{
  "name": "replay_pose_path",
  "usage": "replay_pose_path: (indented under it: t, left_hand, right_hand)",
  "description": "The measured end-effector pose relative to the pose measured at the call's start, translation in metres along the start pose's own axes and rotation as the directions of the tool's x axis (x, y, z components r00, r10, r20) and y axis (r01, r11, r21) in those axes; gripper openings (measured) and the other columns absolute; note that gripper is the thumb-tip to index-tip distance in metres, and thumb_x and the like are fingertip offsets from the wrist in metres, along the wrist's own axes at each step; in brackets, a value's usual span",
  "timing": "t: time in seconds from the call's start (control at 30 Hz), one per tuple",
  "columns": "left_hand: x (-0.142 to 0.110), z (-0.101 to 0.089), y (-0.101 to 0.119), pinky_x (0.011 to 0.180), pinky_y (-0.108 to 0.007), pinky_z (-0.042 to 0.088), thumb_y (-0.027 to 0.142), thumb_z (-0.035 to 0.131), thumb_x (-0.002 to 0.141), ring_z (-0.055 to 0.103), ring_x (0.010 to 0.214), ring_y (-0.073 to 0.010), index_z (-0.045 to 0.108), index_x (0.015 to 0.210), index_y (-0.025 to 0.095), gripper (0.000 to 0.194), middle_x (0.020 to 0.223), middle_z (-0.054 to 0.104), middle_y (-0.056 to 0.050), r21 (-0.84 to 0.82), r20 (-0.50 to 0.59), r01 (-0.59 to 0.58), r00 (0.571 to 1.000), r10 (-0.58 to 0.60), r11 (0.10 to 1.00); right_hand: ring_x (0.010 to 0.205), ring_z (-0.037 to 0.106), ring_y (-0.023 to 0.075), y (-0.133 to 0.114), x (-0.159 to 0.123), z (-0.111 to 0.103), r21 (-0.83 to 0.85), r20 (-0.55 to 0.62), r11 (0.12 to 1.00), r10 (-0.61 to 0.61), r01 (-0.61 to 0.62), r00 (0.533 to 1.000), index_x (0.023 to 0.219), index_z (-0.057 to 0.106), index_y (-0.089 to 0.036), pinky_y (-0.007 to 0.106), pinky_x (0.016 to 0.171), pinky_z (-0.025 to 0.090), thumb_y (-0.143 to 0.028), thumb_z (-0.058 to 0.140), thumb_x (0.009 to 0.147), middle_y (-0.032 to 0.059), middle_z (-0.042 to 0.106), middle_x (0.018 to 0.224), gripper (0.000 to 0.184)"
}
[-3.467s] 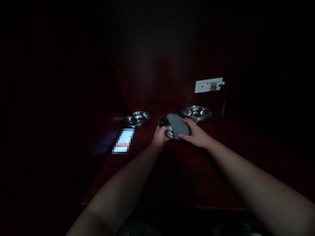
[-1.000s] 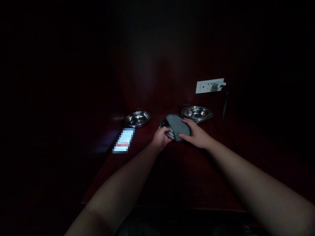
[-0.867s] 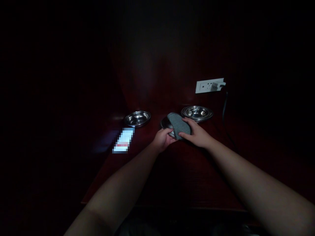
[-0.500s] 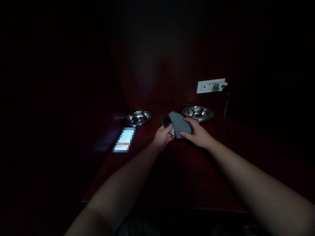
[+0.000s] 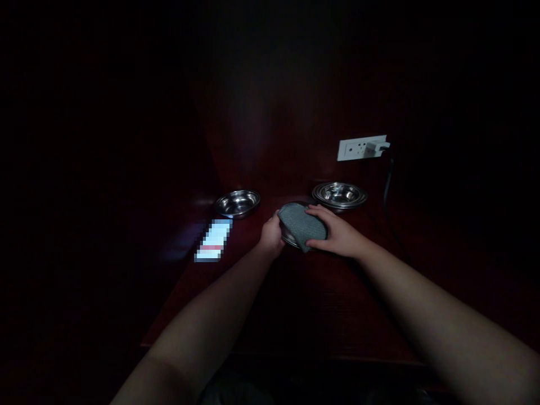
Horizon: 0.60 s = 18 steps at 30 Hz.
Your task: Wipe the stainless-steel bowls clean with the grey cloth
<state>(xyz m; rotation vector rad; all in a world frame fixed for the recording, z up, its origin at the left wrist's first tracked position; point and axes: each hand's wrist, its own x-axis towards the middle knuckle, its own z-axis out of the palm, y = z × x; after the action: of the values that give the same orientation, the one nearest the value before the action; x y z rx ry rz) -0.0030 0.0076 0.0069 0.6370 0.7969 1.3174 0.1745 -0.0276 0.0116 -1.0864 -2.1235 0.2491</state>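
In dim light over a dark red wooden table [image 5: 320, 304], my left hand [image 5: 270, 237] grips the left rim of a small steel dish [image 5: 288, 238], of which only a sliver shows. A grey cloth [image 5: 300, 223] covers most of that dish. My right hand [image 5: 337, 232] presses the cloth onto it, fingers curled over the cloth's right side. Both forearms reach in from the bottom of the view.
A single steel dish [image 5: 237, 202] sits at the back left. A stack of steel dishes [image 5: 340, 194] sits at the back right. A lit phone [image 5: 213, 240] lies left of my hands. A white wall socket [image 5: 361, 148] holds a plug with a black cable [image 5: 387, 180] hanging down.
The dish was tilted up on edge half a second ago; now it lies flatter and the cloth has slid left across it. My left hand has moved from under the rim to its left side.
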Motion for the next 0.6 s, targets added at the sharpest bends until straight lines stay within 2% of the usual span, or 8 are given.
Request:
replay_pose_path:
  t: [0.1, 0.23, 0.43, 0.6]
  left_hand:
    - [-0.0035, 0.0009, 0.0006, 0.083, -0.034, 0.049, 0.023, 0.051, 0.079, 0.065, 0.079, -0.0184, 0.065, 0.086, 0.013, 0.018, 0.079, 0.068, -0.006, -0.037, -0.003, 0.006, 1.0, -0.006, 0.999]
    - [-0.0071, 0.0013, 0.0021, 0.079, -0.034, 0.051, 0.02, 0.049, 0.075, 0.063, 0.071, -0.0172, 0.064, 0.08, 0.012, 0.017, 0.074, 0.067, -0.006, -0.071, 0.047, 0.031, 0.998, -0.028, 0.997]
    - [-0.0049, 0.0013, 0.001, 0.083, -0.037, 0.051, 0.012, 0.053, 0.073, 0.065, 0.08, -0.0187, 0.063, 0.086, 0.013, 0.016, 0.081, 0.069, -0.006, -0.088, 0.048, -0.044, 0.998, 0.049, 0.995]
    - [-0.0047, 0.0006, 0.0006, 0.086, -0.038, 0.05, 0.014, 0.062, 0.073, 0.067, 0.089, -0.0213, 0.065, 0.092, 0.013, 0.02, 0.092, 0.07, -0.009, -0.05, 0.093, -0.091, 0.991, 0.095, 0.995]
  right_hand:
    - [0.137, 0.031, 0.0344, 0.0003, 0.0006, -0.0004, -0.005, 0.01, 1.0, 0.006, -0.006, 1.0, 0.134, 0.044, -0.017, 0.055, 0.11, 0.029, -0.047, 0.075, 0.065, 0.018, 0.04, 0.144, 0.081]
    - [0.138, 0.03, 0.0351, 0.0015, 0.0008, 0.0006, -0.002, -0.004, 1.0, 0.009, -0.01, 1.0, 0.134, 0.044, -0.018, 0.056, 0.109, 0.029, -0.045, 0.075, 0.064, 0.0176, 0.04, 0.144, 0.081]
    - [0.138, 0.029, 0.0348, 0.0015, 0.0006, 0.0009, -0.013, -0.024, 1.0, -0.007, 0.006, 1.0, 0.135, 0.042, -0.017, 0.057, 0.11, 0.026, -0.037, 0.069, 0.068, 0.0183, 0.039, 0.145, 0.075]
    - [0.138, 0.029, 0.034, 0.0016, 0.0011, 0.0012, -0.004, -0.031, 1.0, -0.01, 0.01, 0.999, 0.135, 0.042, -0.018, 0.056, 0.112, 0.023, -0.025, 0.062, 0.069, 0.0164, 0.04, 0.145, 0.07]
